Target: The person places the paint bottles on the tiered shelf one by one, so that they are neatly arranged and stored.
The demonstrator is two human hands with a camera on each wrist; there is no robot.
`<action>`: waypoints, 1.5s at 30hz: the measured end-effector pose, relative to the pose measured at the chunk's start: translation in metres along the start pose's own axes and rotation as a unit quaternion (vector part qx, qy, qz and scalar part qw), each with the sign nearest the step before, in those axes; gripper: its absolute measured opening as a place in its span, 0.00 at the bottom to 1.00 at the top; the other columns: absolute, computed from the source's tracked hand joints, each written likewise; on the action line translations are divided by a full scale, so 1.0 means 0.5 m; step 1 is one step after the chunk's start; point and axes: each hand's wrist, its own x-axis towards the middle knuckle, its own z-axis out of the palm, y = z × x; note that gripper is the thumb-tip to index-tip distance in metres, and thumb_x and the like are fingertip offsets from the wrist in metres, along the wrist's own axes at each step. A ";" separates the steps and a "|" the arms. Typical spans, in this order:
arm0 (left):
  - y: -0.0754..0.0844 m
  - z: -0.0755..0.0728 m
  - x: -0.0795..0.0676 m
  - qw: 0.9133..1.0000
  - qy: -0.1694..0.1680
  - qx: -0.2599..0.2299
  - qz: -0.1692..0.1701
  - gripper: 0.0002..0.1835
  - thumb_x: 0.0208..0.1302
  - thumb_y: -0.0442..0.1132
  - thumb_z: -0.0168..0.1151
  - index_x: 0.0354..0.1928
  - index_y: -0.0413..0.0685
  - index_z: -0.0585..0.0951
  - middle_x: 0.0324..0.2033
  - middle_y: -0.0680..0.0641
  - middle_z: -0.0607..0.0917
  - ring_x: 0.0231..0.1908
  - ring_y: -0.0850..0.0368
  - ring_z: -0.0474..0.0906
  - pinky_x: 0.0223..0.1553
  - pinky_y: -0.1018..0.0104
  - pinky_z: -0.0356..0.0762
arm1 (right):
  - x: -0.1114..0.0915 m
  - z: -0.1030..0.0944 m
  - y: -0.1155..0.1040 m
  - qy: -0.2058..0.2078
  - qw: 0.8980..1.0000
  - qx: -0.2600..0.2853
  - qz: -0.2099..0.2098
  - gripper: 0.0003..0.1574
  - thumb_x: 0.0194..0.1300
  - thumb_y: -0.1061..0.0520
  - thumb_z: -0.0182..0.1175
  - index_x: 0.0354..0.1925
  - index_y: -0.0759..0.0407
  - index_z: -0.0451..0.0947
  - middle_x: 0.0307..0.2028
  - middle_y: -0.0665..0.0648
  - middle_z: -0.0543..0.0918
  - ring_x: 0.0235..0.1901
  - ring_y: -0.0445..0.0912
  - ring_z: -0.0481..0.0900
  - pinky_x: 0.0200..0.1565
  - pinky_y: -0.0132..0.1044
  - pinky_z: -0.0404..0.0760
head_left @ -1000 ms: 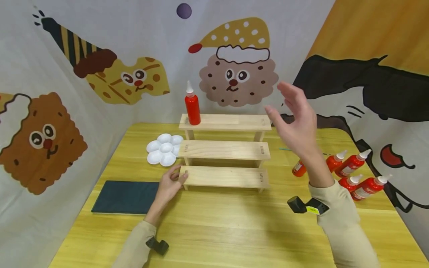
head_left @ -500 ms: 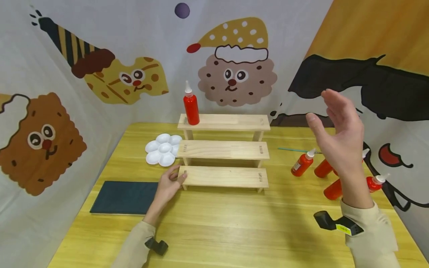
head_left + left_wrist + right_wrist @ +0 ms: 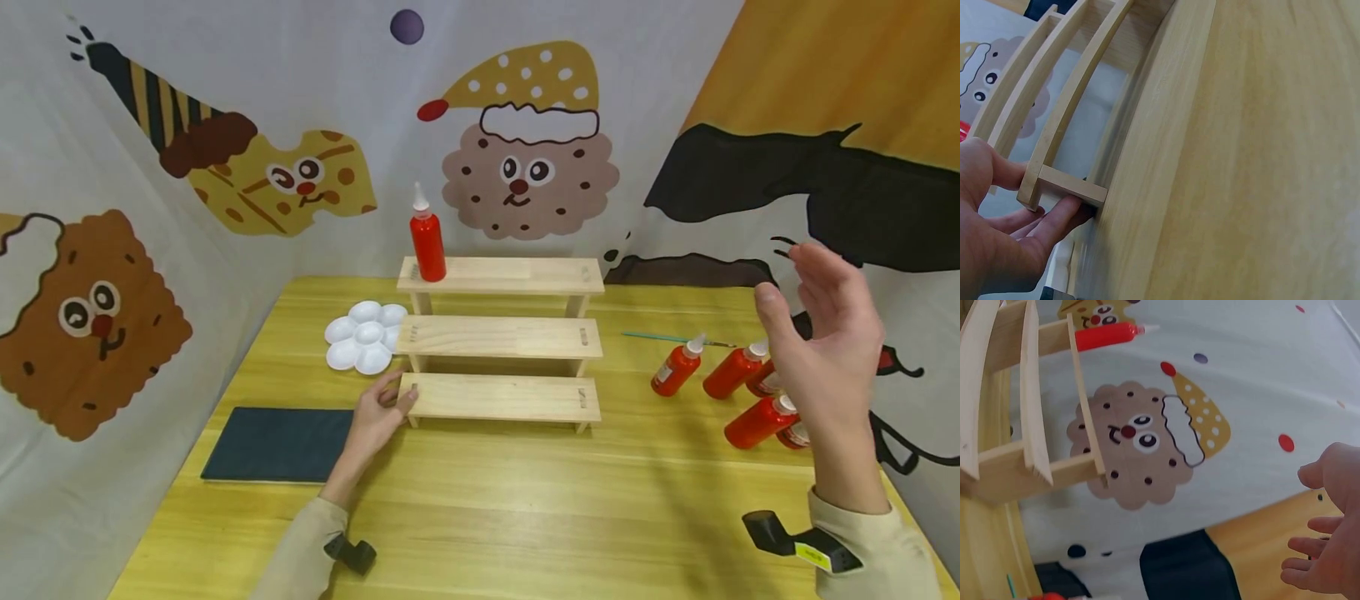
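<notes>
My right hand (image 3: pixel 834 346) has moved farther right, fingers parted and holding nothing, near the red bottles (image 3: pixel 754 423); my left hand (image 3: pixel 377 421) pinches the wooden rack (image 3: pixel 502 397), the single bottle (image 3: pixel 428 248) standing beyond those fingers.

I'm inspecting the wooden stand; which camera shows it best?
The head view: the stand shows all three steps. The left wrist view shows the end the left hand holds; the right wrist view, the opposite end; both crop it.
</notes>
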 end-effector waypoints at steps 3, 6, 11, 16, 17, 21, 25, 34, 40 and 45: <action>-0.002 0.000 0.000 1.000 -0.001 -0.002 0.000 0.30 0.71 0.43 0.64 0.72 0.45 0.71 0.61 0.29 0.79 0.61 0.36 0.78 0.51 0.53 0.85 | -0.006 -0.011 0.019 0.009 1.000 -0.015 0.006 0.32 0.73 0.58 0.60 0.72 0.51 0.68 0.69 0.52 0.73 0.71 0.40 0.69 0.74 0.31 0.63; -0.003 0.000 0.000 1.000 -0.001 -0.003 -0.001 0.30 0.71 0.43 0.64 0.72 0.45 0.71 0.61 0.29 0.80 0.61 0.35 0.79 0.50 0.54 0.86 | -0.014 -0.021 0.039 0.013 0.999 -0.028 0.014 0.32 0.74 0.57 0.59 0.72 0.52 0.66 0.70 0.53 0.72 0.72 0.40 0.67 0.75 0.32 0.60; -0.003 0.001 -0.001 1.000 0.000 0.001 0.000 0.30 0.71 0.43 0.64 0.72 0.46 0.71 0.62 0.29 0.79 0.62 0.35 0.78 0.52 0.51 0.85 | -0.030 -0.040 0.074 0.016 0.997 -0.042 0.061 0.32 0.76 0.55 0.57 0.74 0.48 0.64 0.72 0.51 0.70 0.73 0.39 0.65 0.76 0.32 0.57; 0.001 0.002 -0.004 1.000 -0.002 0.006 -0.002 0.30 0.71 0.43 0.64 0.72 0.45 0.71 0.62 0.29 0.78 0.63 0.35 0.77 0.55 0.48 0.83 | -0.044 -0.060 0.113 0.020 0.994 -0.051 0.098 0.32 0.76 0.54 0.56 0.74 0.44 0.62 0.73 0.48 0.69 0.74 0.38 0.63 0.76 0.30 0.57; 0.001 0.002 -0.004 1.000 -0.002 0.006 -0.003 0.30 0.71 0.43 0.64 0.72 0.45 0.71 0.62 0.29 0.78 0.63 0.35 0.77 0.55 0.48 0.83 | -0.047 -0.063 0.120 0.019 0.993 -0.053 0.101 0.33 0.76 0.54 0.56 0.75 0.44 0.62 0.73 0.48 0.69 0.74 0.38 0.63 0.75 0.30 0.57; 0.001 0.001 -0.005 1.000 -0.003 0.003 -0.006 0.30 0.72 0.44 0.64 0.73 0.45 0.70 0.62 0.29 0.78 0.63 0.35 0.76 0.55 0.48 0.83 | -0.058 -0.073 0.144 0.015 0.990 -0.065 0.125 0.33 0.77 0.53 0.55 0.75 0.43 0.61 0.74 0.47 0.67 0.74 0.38 0.62 0.76 0.30 0.56; 0.001 0.001 -0.005 1.000 -0.004 0.005 -0.005 0.31 0.72 0.45 0.64 0.73 0.45 0.70 0.63 0.29 0.77 0.64 0.35 0.76 0.57 0.46 0.82 | -0.069 -0.080 0.166 0.014 0.984 -0.079 0.162 0.33 0.77 0.53 0.54 0.76 0.42 0.59 0.75 0.47 0.66 0.75 0.37 0.61 0.76 0.32 0.55; 0.004 0.001 -0.004 1.000 0.002 0.000 -0.006 0.30 0.71 0.44 0.64 0.72 0.44 0.71 0.64 0.29 0.77 0.64 0.36 0.76 0.54 0.49 0.84 | -0.084 -0.088 0.212 -0.015 0.962 -0.108 0.250 0.36 0.77 0.51 0.55 0.77 0.39 0.57 0.77 0.48 0.63 0.77 0.42 0.60 0.77 0.37 0.57; 0.003 0.001 -0.004 1.000 0.004 0.001 -0.005 0.31 0.71 0.45 0.64 0.72 0.45 0.71 0.63 0.30 0.78 0.64 0.36 0.76 0.54 0.49 0.84 | -0.105 -0.082 0.246 -0.056 0.953 -0.120 0.273 0.40 0.76 0.48 0.55 0.79 0.43 0.53 0.78 0.55 0.60 0.78 0.51 0.59 0.77 0.40 0.57; 0.001 0.003 -0.003 1.000 0.003 -0.006 -0.006 0.31 0.71 0.44 0.64 0.73 0.45 0.70 0.61 0.30 0.79 0.61 0.36 0.78 0.50 0.54 0.86 | -0.122 -0.082 0.274 -0.095 0.952 -0.109 0.270 0.43 0.75 0.45 0.57 0.80 0.45 0.52 0.78 0.59 0.60 0.76 0.54 0.62 0.64 0.16 0.63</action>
